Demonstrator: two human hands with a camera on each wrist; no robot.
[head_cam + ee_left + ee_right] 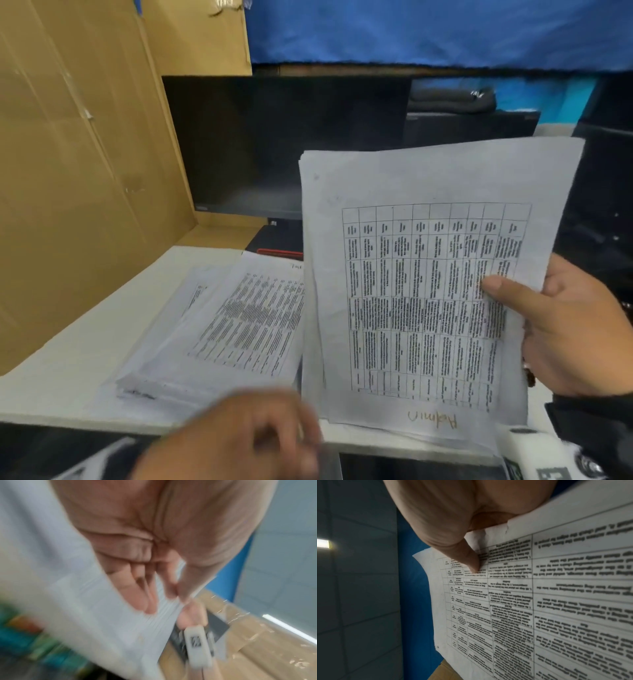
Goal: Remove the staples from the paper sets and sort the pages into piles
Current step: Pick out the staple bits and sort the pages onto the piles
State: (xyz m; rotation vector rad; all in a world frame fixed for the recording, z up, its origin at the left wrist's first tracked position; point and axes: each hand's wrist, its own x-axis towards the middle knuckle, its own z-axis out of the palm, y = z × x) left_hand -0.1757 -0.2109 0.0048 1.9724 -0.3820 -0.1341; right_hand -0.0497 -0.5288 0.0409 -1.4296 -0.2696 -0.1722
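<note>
Cardboard panels [78, 164] and blue cloth [428, 31] are seen closing in a white surface [68, 383], with a dark monitor [281, 144] standing at its back. On the surface, a pile of printed pages [226, 329] is lying just left of a paper set [421, 284], which is being held upright by the right hand [575, 329], its thumb [471, 559] being pressed on the printed table and its fingers hidden behind the sheets. The left hand [239, 438] is blurred at the near edge of the surface; in the left wrist view its fingers [135, 588] are being kept loosely curled, nothing being gripped.
</note>
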